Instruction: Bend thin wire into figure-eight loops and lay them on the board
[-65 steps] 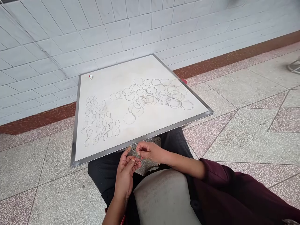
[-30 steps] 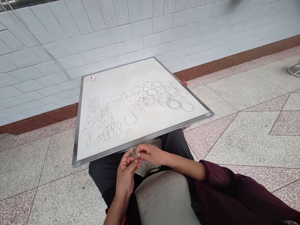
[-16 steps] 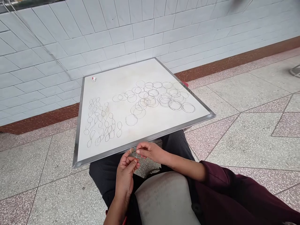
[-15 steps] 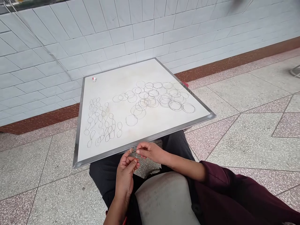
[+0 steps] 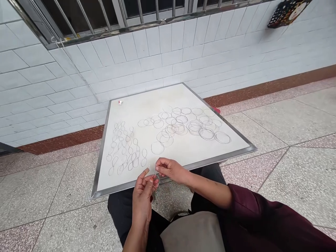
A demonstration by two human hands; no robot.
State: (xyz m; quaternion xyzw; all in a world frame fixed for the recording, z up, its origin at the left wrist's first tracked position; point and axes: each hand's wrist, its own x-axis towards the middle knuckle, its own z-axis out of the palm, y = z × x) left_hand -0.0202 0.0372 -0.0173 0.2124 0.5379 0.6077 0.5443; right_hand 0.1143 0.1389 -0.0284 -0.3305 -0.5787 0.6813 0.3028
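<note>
A thin wire loop is pinched between the thumb and fingers of my left hand, just off the table's front edge. My right hand grips the upper part of the same wire, close to my left fingertips. On the white table, large round wire rings lie overlapping at the centre and right. Several smaller figure-eight wire pieces are spread over the left part of the table.
A small red and white object lies at the table's back left corner. Behind the table stands a tiled wall with a barred window. A dark patterned item is at the upper right. Something red shows beyond the right edge.
The view has tilted up, bringing in the window bars. My right hand has moved slightly up relative to my left, and the wire between them has changed shape.
</note>
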